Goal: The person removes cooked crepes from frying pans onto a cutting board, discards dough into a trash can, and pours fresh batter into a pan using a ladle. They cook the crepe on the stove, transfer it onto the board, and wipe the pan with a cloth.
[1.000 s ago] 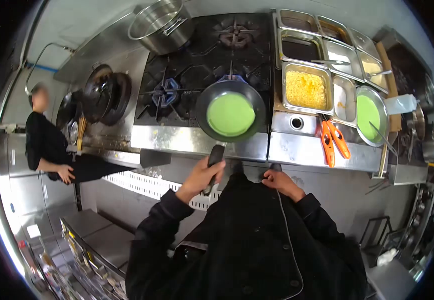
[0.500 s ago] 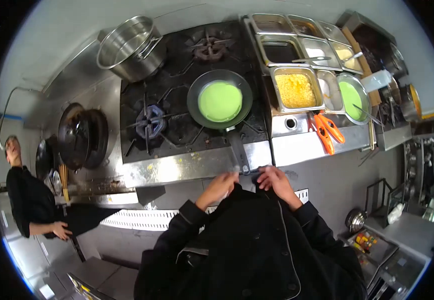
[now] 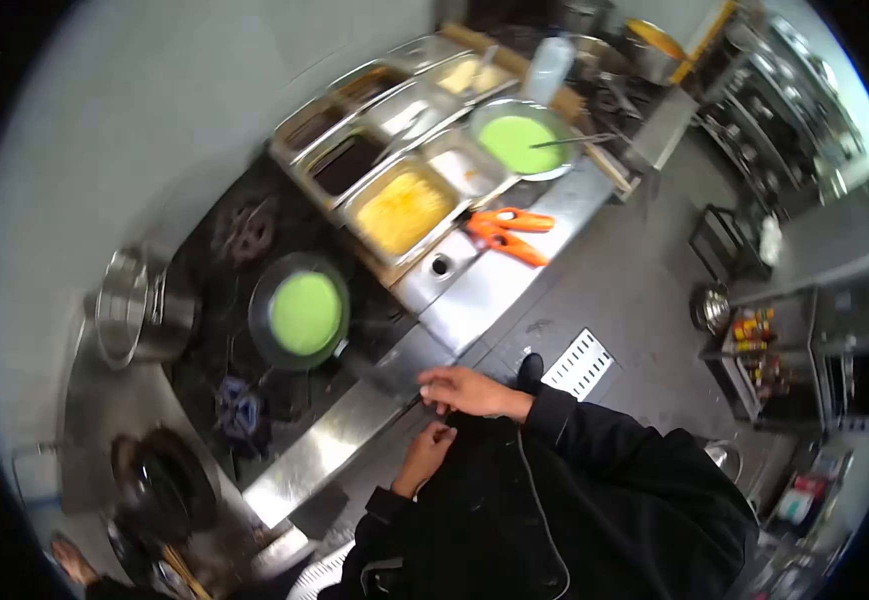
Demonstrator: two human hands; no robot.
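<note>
On the stove (image 3: 217,352), a steel pot (image 3: 177,325) stands left of the black pan (image 3: 261,315), which holds a green layer (image 3: 305,313); yellow food (image 3: 405,212) fills a steel tray (image 3: 430,240); the left hand (image 3: 425,458) curls loosely, the right hand (image 3: 467,390) half-bends near the pan's handle, grips unclear; a bowl (image 3: 520,106) holds green liquid (image 3: 520,145)

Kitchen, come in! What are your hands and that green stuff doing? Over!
Right hand near pan handle, contact unclear. Left hand by the black jacket. Pan on stove, green mixture inside. Nothing seen blocking it.
</note>
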